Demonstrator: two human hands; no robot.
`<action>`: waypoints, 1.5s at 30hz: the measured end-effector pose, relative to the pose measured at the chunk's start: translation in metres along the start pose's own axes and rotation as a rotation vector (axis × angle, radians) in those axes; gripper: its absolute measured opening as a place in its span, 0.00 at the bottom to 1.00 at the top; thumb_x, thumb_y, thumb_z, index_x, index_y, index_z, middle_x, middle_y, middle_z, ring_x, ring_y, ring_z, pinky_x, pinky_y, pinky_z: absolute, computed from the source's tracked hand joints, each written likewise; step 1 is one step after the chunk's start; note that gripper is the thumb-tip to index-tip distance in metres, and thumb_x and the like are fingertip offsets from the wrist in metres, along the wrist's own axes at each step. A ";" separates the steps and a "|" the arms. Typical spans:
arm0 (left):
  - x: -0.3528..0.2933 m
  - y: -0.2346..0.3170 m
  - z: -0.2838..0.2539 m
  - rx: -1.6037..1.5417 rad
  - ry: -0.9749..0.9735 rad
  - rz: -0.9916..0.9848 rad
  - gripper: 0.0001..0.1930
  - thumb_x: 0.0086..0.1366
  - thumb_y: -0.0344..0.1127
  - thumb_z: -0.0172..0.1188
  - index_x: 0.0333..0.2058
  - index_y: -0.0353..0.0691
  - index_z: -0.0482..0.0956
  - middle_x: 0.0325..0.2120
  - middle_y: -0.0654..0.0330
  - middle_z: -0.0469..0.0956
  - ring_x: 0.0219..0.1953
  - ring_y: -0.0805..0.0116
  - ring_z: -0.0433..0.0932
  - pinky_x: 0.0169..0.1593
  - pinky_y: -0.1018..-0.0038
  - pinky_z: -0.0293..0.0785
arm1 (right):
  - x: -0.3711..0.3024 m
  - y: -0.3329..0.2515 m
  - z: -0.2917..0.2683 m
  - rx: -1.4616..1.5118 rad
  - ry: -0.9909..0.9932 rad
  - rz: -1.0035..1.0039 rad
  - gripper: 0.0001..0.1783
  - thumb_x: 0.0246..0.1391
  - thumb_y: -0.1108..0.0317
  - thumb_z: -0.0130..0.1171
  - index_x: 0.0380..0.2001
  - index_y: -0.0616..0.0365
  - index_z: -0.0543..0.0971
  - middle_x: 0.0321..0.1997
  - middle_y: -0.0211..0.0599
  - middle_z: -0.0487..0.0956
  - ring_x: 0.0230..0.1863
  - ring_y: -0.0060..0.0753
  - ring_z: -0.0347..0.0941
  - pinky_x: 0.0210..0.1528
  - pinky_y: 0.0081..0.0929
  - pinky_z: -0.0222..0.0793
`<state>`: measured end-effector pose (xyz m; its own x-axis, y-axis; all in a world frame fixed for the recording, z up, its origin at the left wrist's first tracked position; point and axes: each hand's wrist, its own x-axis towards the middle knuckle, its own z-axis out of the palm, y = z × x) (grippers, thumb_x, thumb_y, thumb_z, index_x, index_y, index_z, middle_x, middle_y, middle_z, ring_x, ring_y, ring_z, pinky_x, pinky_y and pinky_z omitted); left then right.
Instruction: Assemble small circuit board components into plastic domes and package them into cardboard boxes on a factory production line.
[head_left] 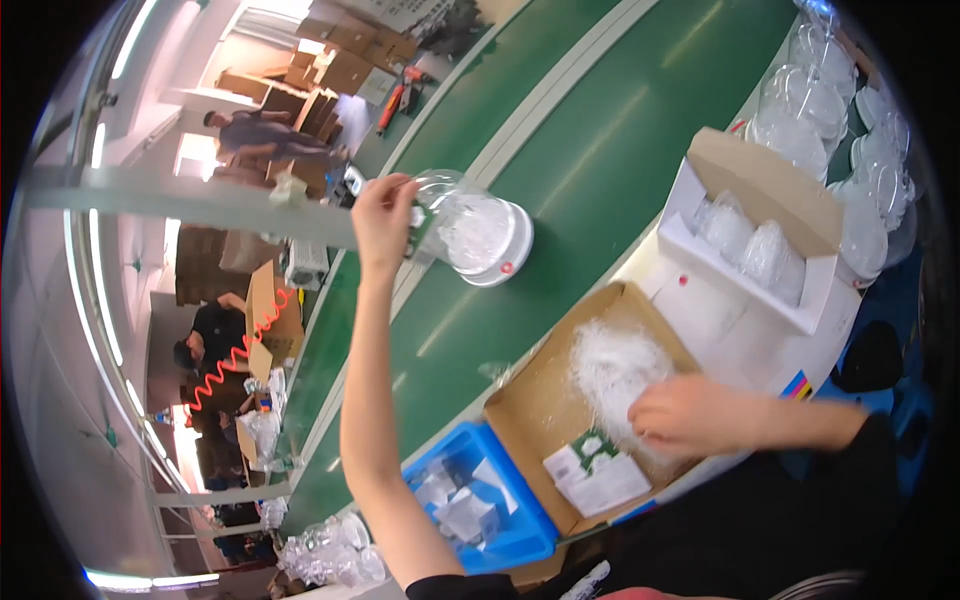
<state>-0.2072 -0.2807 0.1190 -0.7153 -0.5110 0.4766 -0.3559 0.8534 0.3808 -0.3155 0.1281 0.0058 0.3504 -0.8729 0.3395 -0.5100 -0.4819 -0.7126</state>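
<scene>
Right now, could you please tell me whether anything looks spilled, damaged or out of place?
Nothing clearly stands out. The filler lies loose and tangled by the right hand, but its pile is inside the cardboard box; the jar near the left hand shows no visible crack.

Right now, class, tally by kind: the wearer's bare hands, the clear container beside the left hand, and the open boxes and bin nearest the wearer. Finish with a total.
Bare left hand and bare right hand: 2
Clear rounded plastic container with a white base: 1
Brown-lined cardboard box and white cardboard box: 2
Blue plastic bin: 1
Total: 6
</scene>
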 end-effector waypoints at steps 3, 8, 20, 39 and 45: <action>0.046 -0.027 0.000 0.074 0.128 -0.001 0.09 0.62 0.34 0.63 0.36 0.33 0.82 0.28 0.60 0.80 0.30 0.75 0.77 0.35 0.78 0.73 | -0.021 -0.012 0.017 0.225 0.242 0.131 0.07 0.49 0.68 0.60 0.32 0.57 0.76 0.36 0.35 0.77 0.39 0.38 0.76 0.41 0.31 0.73; 0.111 -0.089 -0.004 0.113 0.273 -0.026 0.12 0.61 0.36 0.65 0.36 0.32 0.82 0.28 0.58 0.81 0.29 0.74 0.78 0.35 0.75 0.74 | -0.039 -0.025 0.022 0.344 0.324 0.150 0.06 0.47 0.71 0.63 0.31 0.55 0.78 0.35 0.32 0.79 0.37 0.34 0.78 0.39 0.28 0.75; 0.137 -0.171 0.045 0.386 0.203 -0.041 0.17 0.59 0.30 0.59 0.46 0.28 0.77 0.37 0.49 0.82 0.33 0.68 0.81 0.38 0.75 0.76 | -0.055 -0.001 0.029 0.482 0.338 0.159 0.06 0.50 0.68 0.63 0.32 0.54 0.78 0.34 0.30 0.80 0.34 0.30 0.78 0.34 0.25 0.75; -0.166 0.101 0.061 0.015 -0.511 0.357 0.14 0.52 0.23 0.58 0.39 0.40 0.81 0.28 0.54 0.81 0.31 0.58 0.81 0.37 0.67 0.77 | -0.060 -0.013 0.044 0.098 0.583 0.210 0.08 0.42 0.75 0.62 0.30 0.56 0.79 0.28 0.34 0.78 0.29 0.36 0.77 0.31 0.29 0.74; -0.284 0.128 0.030 -0.137 -0.563 -0.167 0.20 0.55 0.36 0.66 0.46 0.36 0.77 0.38 0.50 0.79 0.39 0.52 0.79 0.44 0.66 0.76 | -0.036 -0.020 0.043 0.042 0.465 0.235 0.11 0.43 0.76 0.60 0.35 0.58 0.78 0.34 0.38 0.78 0.34 0.42 0.76 0.35 0.33 0.74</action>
<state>-0.0678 -0.0238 0.0085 -0.8783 -0.4718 -0.0774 -0.4368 0.7261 0.5310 -0.2840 0.1721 -0.0184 -0.1601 -0.9036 0.3973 -0.4973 -0.2739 -0.8232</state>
